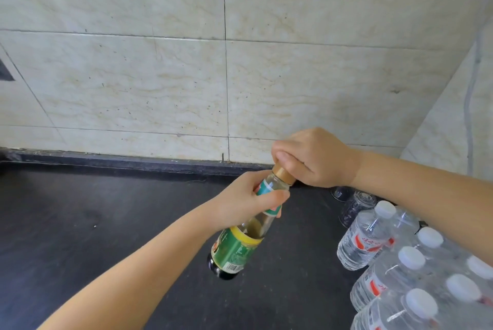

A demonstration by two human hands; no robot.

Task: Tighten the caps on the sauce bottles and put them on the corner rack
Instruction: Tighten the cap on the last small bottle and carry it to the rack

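I see the left hand [246,200] gripping the sauce bottle [241,239] by its neck, tilted above the dark counter [80,223], the right hand [313,159] closed over its gold cap [283,173].

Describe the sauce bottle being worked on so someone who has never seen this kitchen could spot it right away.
Look above the dark countertop in front of the tiled wall, left of the pack of clear water bottles. The sauce bottle is held tilted there, the left hand around its neck and the right hand on its gold cap. Unlike the white-capped water bottles, it has a green label with a yellow band.
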